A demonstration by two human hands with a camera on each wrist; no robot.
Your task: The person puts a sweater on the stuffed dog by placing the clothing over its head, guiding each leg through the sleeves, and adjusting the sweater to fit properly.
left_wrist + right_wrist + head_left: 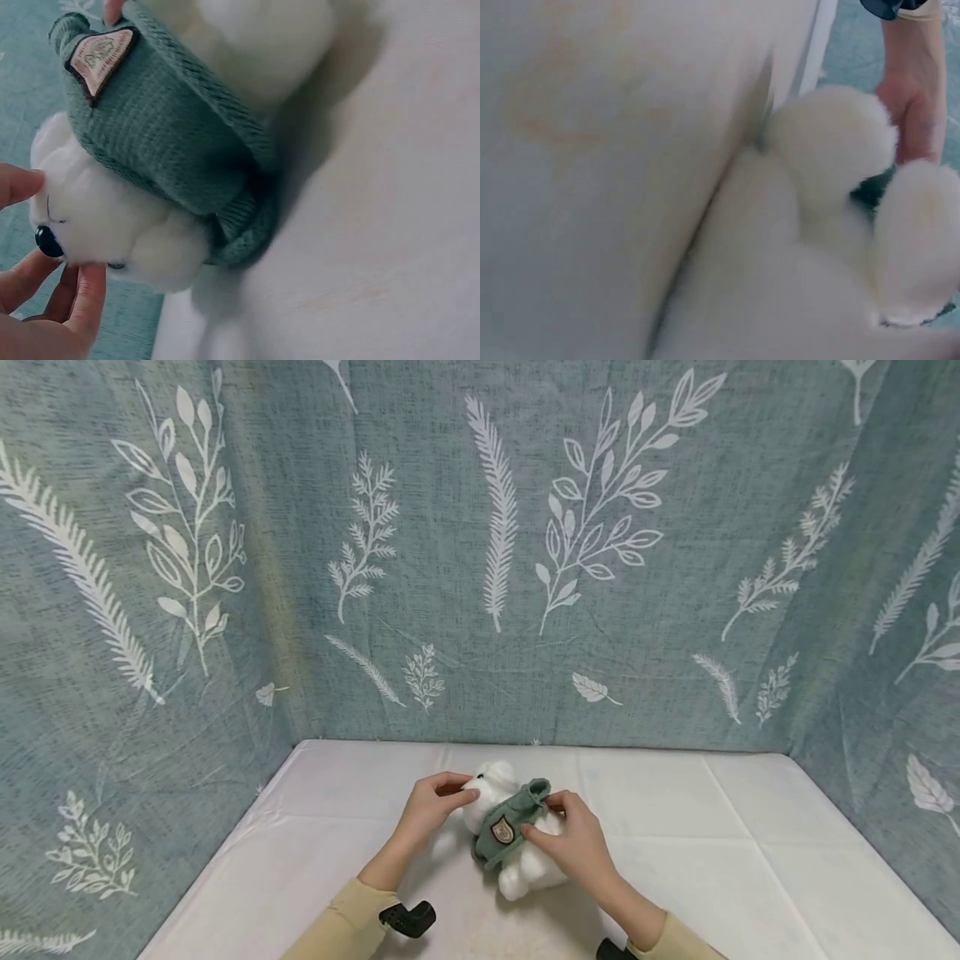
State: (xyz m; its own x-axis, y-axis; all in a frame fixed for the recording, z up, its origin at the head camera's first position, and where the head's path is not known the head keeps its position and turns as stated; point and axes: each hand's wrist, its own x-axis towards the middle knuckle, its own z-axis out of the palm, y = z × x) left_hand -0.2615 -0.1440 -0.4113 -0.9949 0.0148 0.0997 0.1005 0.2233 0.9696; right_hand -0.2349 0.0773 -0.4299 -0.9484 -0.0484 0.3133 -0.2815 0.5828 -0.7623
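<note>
Toy: a white plush bear (517, 847) lies on the white table (750, 843), low in the centre of the head view, its head toward the backdrop.
Garment: a green knitted sweater (508, 823) with a small shield badge (502, 831) sits around the bear's chest, bunched up.
Left hand (435, 806): fingers curl around the bear's head; in the left wrist view the fingertips (82, 292) touch its muzzle.
Right hand (573, 843): fingers pinch the sweater's edge and lie over the bear's body.
Surroundings: a teal curtain (480, 552) printed with white leaves fills the upper frame.
</note>
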